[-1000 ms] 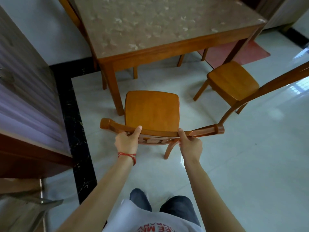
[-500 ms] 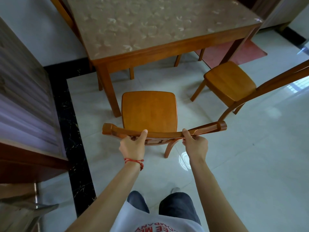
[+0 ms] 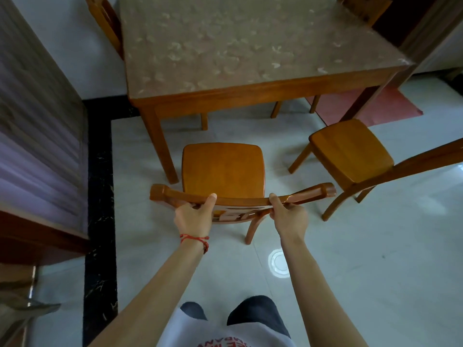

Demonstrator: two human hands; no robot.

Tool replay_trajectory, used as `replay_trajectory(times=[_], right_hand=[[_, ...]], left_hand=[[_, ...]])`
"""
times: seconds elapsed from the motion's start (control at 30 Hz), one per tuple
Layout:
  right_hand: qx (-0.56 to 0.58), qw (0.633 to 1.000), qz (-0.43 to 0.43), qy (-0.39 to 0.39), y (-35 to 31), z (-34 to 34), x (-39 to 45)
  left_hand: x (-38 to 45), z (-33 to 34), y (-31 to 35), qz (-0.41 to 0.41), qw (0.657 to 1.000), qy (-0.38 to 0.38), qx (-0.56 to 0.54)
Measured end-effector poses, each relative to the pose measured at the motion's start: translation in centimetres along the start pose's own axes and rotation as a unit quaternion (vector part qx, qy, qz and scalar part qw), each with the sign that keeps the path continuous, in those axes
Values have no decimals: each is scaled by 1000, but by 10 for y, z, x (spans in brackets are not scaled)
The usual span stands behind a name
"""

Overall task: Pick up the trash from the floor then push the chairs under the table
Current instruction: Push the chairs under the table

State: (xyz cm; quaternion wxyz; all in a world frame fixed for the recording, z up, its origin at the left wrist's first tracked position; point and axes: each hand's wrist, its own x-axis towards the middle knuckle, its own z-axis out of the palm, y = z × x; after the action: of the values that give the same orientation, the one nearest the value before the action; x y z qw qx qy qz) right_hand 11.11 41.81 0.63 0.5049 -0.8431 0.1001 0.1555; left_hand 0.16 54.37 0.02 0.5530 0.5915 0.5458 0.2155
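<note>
The person is gripping the curved top rail of a wooden chair (image 3: 223, 169) with both hands: the left hand (image 3: 193, 216) is curling round the rail left of centre, the right hand (image 3: 288, 214) right of centre, thumbs lying on top. The chair is standing just short of the table (image 3: 250, 93), beside its near left leg. A second chair (image 3: 350, 149) is sitting to the right, angled away.

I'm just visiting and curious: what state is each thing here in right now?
Held chair: upright, seat not yet under the table.
Second chair: pulled out, untouched.
Table: standing, top bare.
Left hand: grips the held chair's top rail.
Right hand: grips the same rail.
</note>
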Motion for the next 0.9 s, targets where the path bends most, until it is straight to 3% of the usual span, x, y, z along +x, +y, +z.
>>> replay_trajectory(times=[0.47,0.9], right_hand=[[-36,996,-38,-69,-26,-32,104],[-25,995,-62,-70,-82,5,195]], left_hand=[[9,94,27,-18,997,79,1],[87,155,72,-11,994,101,-33]])
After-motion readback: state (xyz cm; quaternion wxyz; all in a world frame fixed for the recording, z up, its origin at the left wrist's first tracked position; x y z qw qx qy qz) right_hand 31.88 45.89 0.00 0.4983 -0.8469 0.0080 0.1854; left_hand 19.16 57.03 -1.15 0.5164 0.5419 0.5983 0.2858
